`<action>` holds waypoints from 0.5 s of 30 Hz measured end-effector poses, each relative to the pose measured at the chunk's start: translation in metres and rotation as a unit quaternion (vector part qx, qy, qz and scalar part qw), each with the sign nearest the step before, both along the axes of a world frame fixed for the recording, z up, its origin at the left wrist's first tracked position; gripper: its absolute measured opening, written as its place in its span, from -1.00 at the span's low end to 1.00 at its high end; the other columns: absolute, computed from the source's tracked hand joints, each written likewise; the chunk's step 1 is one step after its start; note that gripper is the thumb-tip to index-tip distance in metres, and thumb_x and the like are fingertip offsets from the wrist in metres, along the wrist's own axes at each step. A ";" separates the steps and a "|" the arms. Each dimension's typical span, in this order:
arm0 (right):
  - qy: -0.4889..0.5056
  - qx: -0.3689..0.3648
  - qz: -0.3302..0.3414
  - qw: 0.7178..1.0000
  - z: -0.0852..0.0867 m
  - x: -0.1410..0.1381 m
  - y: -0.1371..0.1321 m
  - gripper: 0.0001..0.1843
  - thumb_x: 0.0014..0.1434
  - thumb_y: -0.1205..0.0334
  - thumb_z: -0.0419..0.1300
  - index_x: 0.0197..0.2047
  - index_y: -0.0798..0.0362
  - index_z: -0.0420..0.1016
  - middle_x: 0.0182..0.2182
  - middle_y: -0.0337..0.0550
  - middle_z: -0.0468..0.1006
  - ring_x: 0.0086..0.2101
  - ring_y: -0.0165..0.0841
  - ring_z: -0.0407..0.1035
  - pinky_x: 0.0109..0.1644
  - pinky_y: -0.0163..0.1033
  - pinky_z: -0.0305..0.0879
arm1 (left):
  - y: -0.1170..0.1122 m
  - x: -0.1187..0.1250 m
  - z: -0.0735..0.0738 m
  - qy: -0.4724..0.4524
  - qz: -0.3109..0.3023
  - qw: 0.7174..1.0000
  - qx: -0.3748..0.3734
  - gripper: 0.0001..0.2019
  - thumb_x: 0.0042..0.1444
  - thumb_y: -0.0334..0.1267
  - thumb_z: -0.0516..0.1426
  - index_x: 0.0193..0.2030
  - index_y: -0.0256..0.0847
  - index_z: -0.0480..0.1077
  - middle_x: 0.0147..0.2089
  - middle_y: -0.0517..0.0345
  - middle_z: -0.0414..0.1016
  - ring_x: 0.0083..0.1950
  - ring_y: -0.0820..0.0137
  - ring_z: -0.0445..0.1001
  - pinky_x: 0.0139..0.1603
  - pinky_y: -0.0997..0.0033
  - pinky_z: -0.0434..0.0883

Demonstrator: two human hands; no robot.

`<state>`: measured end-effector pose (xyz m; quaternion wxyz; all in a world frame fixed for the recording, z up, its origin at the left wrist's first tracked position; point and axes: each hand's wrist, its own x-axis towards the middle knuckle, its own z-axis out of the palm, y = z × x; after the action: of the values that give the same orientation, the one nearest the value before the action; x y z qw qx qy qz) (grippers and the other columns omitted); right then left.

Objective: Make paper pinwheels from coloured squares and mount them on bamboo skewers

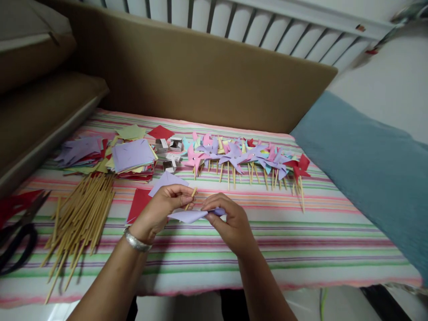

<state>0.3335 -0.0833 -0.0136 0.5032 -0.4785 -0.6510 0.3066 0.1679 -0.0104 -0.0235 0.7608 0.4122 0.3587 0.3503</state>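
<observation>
Between thumb and fingers, my left hand [172, 200] pinches a short wooden stick [191, 197], its upper end poking above the fingertips. My right hand [229, 218] is closed on a folded purple paper pinwheel [190, 216], whose loose blade reaches left under my left fingers. How the stick and paper meet is hidden by the fingers. Just behind my left hand lie a purple paper square [168, 179] and a red paper square [137, 206]. Finished pinwheels [234, 156] on sticks lie in a row behind my right hand.
Loose wooden sticks [85, 214] lie at left beside black-handled scissors [22, 240]. Stacked coloured paper [133, 156] and small open boxes [169, 166] stand farther back. A brown board [200, 76] borders the striped cloth [267, 249]; a blue-green cover [364, 165] is at right.
</observation>
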 end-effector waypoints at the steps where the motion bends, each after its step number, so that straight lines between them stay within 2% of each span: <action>1: -0.018 0.019 -0.010 1.000 0.002 -0.001 -0.001 -0.85 0.06 0.42 0.18 -0.35 -0.02 0.49 -0.38 -0.15 0.51 -0.27 -0.28 0.38 -0.18 -0.17 0.30 | 0.000 0.001 0.000 0.001 -0.004 1.000 -0.006 -0.84 -0.23 -0.32 0.32 -0.42 -0.28 0.53 -0.54 0.16 0.49 -0.52 0.49 0.38 -0.46 0.52 0.30; 5: -0.058 0.076 -0.030 0.995 0.004 -0.001 -0.004 -0.76 0.05 0.49 0.14 -0.31 -0.04 0.50 -0.36 -0.15 0.51 -0.24 -0.27 0.38 -0.14 -0.13 0.31 | -0.002 0.004 0.000 -0.003 -0.018 1.000 -0.015 -0.86 -0.27 -0.36 0.32 -0.48 -0.29 0.53 -0.54 0.16 0.49 -0.54 0.53 0.37 -0.48 0.56 0.26; 15: -0.062 0.106 -0.046 0.991 -0.001 -0.002 -0.003 -0.70 0.02 0.53 0.12 -0.31 -0.05 0.53 -0.38 -0.15 0.52 -0.24 -0.26 0.39 -0.13 -0.11 0.33 | -0.003 0.004 0.004 0.005 -0.035 0.999 -0.004 -0.89 -0.28 -0.37 0.32 -0.53 -0.29 0.52 -0.53 0.15 0.51 -0.52 0.51 0.38 -0.48 0.55 0.27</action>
<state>0.3313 -0.0867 -0.0143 0.5229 -0.4704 -0.6871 0.1822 0.1716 -0.0137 -0.0193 0.7726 0.4230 0.3490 0.3198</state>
